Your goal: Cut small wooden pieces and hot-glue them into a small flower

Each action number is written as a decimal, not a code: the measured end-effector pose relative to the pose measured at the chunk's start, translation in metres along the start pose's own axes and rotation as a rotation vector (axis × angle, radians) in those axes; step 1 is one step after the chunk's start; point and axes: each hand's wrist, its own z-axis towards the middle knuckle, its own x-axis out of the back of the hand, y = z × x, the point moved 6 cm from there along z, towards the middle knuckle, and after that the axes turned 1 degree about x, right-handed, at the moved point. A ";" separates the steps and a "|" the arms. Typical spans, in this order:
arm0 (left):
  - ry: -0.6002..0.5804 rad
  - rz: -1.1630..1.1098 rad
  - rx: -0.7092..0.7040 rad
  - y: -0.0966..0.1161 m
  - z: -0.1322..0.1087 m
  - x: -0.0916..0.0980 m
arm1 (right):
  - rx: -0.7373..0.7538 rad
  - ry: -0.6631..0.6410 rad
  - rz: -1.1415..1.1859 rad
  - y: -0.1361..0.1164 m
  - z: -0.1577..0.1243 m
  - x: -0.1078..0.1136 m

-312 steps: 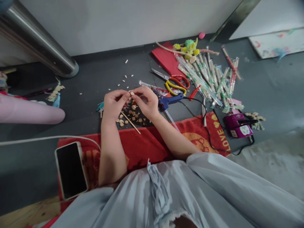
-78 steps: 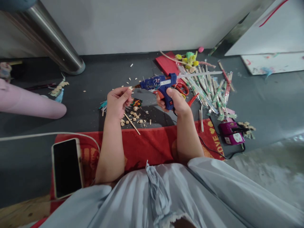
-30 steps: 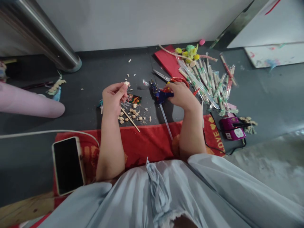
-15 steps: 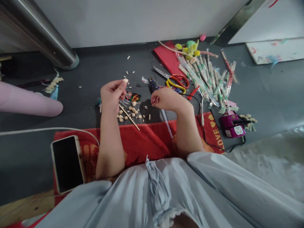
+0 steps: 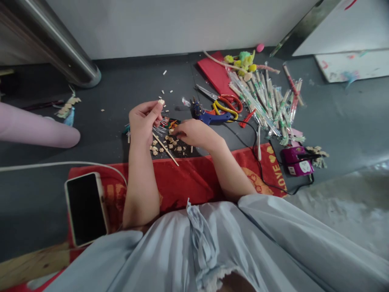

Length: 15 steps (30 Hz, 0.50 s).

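My left hand [image 5: 145, 117] is closed, with a small pale wooden piece [image 5: 161, 102] pinched between thumb and forefinger. To the right, my right hand [image 5: 194, 133] reaches low over the dark tabletop. Its bent fingertips are at the upper edge of a pile of small wooden pieces [image 5: 170, 142]; what they grip, if anything, is too small to make out. A thin wooden stick [image 5: 165, 150] lies aslant between the hands. Beyond my right hand is a blue glue gun [image 5: 215, 118]. Thin pale strands [image 5: 159, 130] and a dark patterned packet [image 5: 173, 123] lie between the hands.
Scissors [image 5: 209, 92] with red and yellow handles lie behind the glue gun. Several wrapped sticks [image 5: 267, 97] are heaped at the right. A red towel [image 5: 188, 182] runs along the front, with a phone [image 5: 86, 209] at its left. A purple power socket [image 5: 296, 162] sits right.
My right hand has moved left, from beside the glue gun to the wooden pieces, uncovering the gun's handle. A translucent stick near that hand no longer shows. My left hand has stayed put.
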 end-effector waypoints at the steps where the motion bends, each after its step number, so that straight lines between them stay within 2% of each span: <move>1: 0.000 0.003 0.000 0.000 0.000 0.000 | 0.001 0.002 0.004 0.000 0.001 0.000; 9: -0.009 0.020 -0.016 -0.001 0.001 0.001 | -0.045 0.092 0.024 0.003 0.002 -0.002; 15: -0.006 0.021 -0.016 0.000 0.001 0.001 | -0.038 0.108 0.035 0.003 0.006 -0.004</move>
